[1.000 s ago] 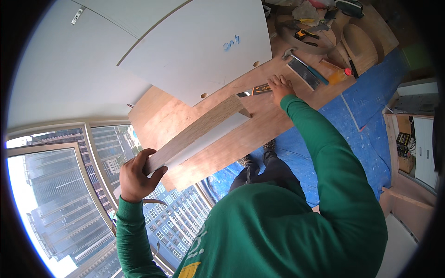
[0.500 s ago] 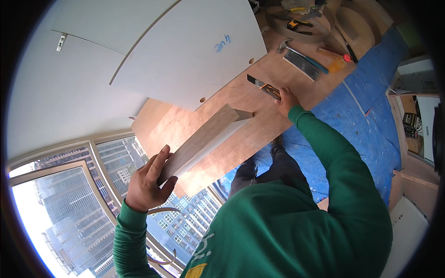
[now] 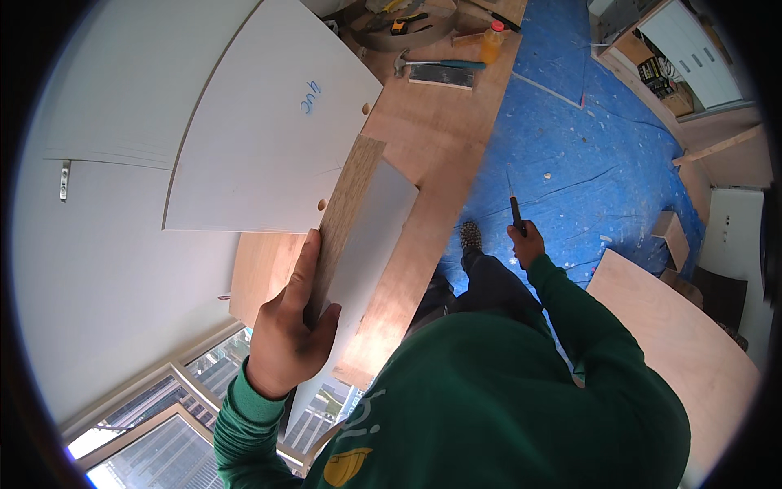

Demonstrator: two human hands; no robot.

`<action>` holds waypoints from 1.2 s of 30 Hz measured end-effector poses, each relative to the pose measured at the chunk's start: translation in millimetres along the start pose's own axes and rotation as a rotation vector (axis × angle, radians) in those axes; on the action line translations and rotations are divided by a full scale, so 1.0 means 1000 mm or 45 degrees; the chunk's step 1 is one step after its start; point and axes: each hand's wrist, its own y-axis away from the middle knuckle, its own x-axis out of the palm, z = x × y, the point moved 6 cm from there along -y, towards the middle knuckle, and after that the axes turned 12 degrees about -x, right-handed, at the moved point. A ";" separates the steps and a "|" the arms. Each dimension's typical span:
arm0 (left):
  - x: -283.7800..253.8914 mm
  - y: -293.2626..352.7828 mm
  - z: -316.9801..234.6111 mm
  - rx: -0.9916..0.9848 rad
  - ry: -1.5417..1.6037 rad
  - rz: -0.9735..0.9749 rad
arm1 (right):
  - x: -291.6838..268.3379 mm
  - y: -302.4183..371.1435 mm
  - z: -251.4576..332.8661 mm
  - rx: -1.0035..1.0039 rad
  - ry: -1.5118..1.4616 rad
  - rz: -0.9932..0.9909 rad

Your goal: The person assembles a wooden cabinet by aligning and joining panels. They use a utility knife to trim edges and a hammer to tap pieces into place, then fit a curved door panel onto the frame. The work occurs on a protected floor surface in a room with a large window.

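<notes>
My left hand (image 3: 292, 342) grips a long board piece, forefinger stretched along it and thumb on the other side. The piece has a wood-grain strip (image 3: 349, 208) and a white face (image 3: 371, 236). It lies slanted over the plywood worktop (image 3: 456, 130). Off to the right, above the floor, my right hand (image 3: 529, 243) is closed round the handle of a utility knife (image 3: 516, 213). The knife's blade points away from me, touching nothing.
A white panel (image 3: 261, 138) with round holes and blue handwriting lies left of the board. Farther along the worktop are a hammer (image 3: 440, 63), a black block (image 3: 441, 76), an orange bottle (image 3: 492, 45) and a tape measure (image 3: 399, 26). A blue sheet (image 3: 562, 147) covers the floor.
My right hand has drawn the knife from over the worktop to the right, above the floor, turning it. The board is now tilted to show more of its white face. My view has turned.
</notes>
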 end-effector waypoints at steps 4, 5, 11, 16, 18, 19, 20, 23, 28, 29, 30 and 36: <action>0.001 -0.010 -0.013 0.160 -0.046 -0.092 | 0.010 0.023 -0.007 0.189 -0.220 0.069; 0.004 -0.016 -0.016 0.155 -0.062 -0.107 | 0.013 0.021 0.004 0.056 -0.201 0.069; 0.016 -0.037 -0.038 0.079 -0.091 -0.138 | 0.042 0.001 0.055 -0.139 -0.091 0.294; 0.014 -0.048 -0.050 0.041 -0.068 -0.189 | 0.071 -0.022 0.082 -0.434 0.039 0.407; 0.013 -0.061 -0.065 0.297 -0.091 -0.221 | 0.079 -0.030 0.092 -0.625 0.034 0.369; 0.011 -0.067 -0.067 0.275 -0.080 -0.244 | 0.084 -0.034 0.092 -0.619 0.069 0.388; 0.010 -0.075 -0.067 0.237 -0.029 -0.258 | 0.086 -0.036 0.095 -0.662 0.042 0.369; 0.017 -0.093 -0.076 0.329 -0.247 -0.223 | 0.096 -0.043 0.092 -0.566 0.043 0.430; 0.025 -0.102 -0.077 0.333 -0.011 -0.155 | 0.110 -0.047 0.090 -0.567 0.086 0.515; 0.028 -0.101 -0.076 0.325 -0.036 -0.156 | 0.112 -0.049 0.090 -0.593 0.083 0.498; 0.028 -0.100 -0.074 0.294 -0.037 -0.200 | 0.113 -0.051 0.091 -0.619 0.080 0.478; 0.028 -0.095 -0.070 0.194 -0.077 -0.397 | 0.122 -0.064 0.088 -0.622 0.122 0.512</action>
